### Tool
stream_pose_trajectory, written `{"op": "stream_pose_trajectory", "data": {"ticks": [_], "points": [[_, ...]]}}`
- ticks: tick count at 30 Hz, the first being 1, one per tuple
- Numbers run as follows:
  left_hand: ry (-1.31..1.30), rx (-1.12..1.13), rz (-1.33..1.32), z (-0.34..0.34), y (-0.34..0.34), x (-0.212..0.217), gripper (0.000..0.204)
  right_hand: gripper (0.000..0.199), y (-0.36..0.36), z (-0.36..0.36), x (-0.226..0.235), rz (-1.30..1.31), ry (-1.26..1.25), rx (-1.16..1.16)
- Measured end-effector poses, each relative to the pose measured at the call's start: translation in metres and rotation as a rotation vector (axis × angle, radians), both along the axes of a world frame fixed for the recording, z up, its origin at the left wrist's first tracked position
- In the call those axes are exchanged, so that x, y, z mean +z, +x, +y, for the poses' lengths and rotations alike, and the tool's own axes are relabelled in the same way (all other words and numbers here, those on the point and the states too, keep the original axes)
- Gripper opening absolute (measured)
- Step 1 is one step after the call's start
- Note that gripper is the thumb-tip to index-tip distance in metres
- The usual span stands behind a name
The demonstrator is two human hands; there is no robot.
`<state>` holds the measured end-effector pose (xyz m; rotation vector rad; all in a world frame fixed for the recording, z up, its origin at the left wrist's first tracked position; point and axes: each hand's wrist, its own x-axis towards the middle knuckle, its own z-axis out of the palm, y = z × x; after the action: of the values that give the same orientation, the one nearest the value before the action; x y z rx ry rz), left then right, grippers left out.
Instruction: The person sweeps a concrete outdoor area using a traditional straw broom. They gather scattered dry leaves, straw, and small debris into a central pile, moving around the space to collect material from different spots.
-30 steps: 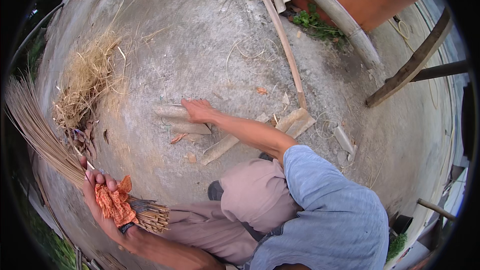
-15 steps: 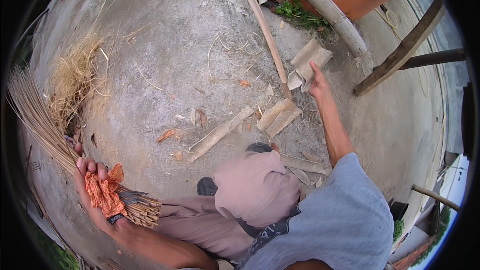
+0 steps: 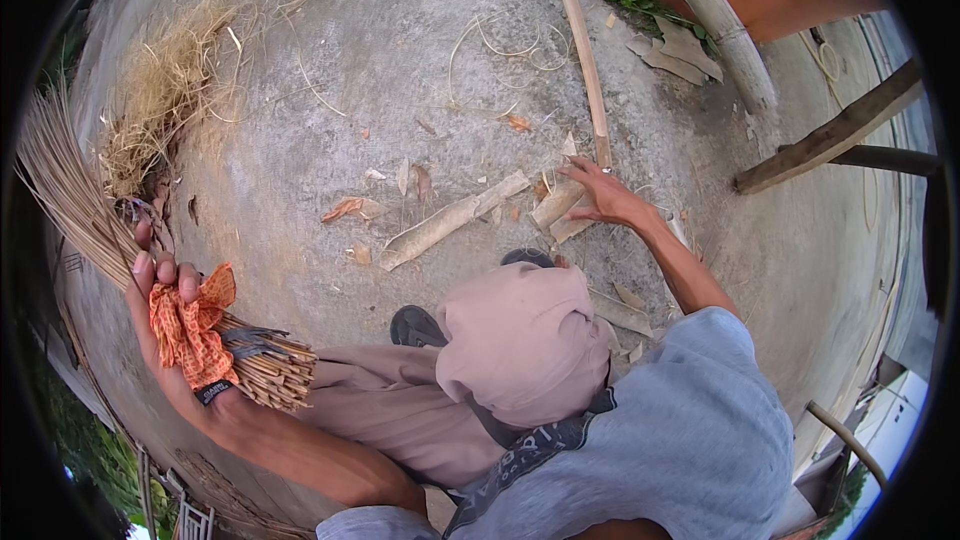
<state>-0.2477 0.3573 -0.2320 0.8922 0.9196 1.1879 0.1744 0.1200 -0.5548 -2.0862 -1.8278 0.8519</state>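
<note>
1. The right hand [image 3: 600, 195] reaches forward and down to the concrete floor [image 3: 330, 120], fingers spread and loose, resting on a pair of short flat wood pieces [image 3: 560, 212] – touching them, not closed around anything
2. Those pieces lie just under and left of the palm, their long axes slanting from lower right up toward the upper left; a longer strip [image 3: 455, 220] lies just beside them on the left, slanting the same way, apart from the hand
3. A thin pole [image 3: 585, 70] runs away from the fingertips toward the top of the view, its near end close to the fingers
4. The left hand [image 3: 165, 310] is well apart on the far left, closed around a broom [image 3: 70, 200] at its bound neck, where an orange cloth [image 3: 190, 325] is wrapped; the cut stub ends [image 3: 270, 370] point toward the knee, the bristles fan up and away
5. So the wood pieces are the right hand's by a wide margin – the left is full and on the other side of the bent knee [image 3: 525, 340]
6. A heap of dry grass [image 3: 160, 90] sits beyond the broom, near no hand
</note>
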Motion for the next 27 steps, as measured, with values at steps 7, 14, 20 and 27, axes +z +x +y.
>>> {"op": "stream_pose_trajectory", "data": {"ticks": [7, 14, 20, 27], "points": [[-0.046, 0.003, -0.069, 0.004, 0.009, -0.013, 0.039, 0.091, -0.009, -0.044, 0.001, -0.242, -0.325, -0.036], [-0.035, 0.109, 0.124, -0.003, 0.024, -0.009, 0.038, 0.087, -0.024, 0.057, 0.044, 0.329, -0.275, -0.095], [-0.051, 0.152, 0.332, -0.001, 0.035, -0.012, 0.027, 0.078, -0.167, 0.133, 0.004, 0.116, -0.256, 0.280], [-0.152, 0.202, 0.267, -0.011, 0.031, -0.003, 0.026, 0.071, -0.206, 0.125, -0.022, 0.038, -0.305, 0.322]]}}
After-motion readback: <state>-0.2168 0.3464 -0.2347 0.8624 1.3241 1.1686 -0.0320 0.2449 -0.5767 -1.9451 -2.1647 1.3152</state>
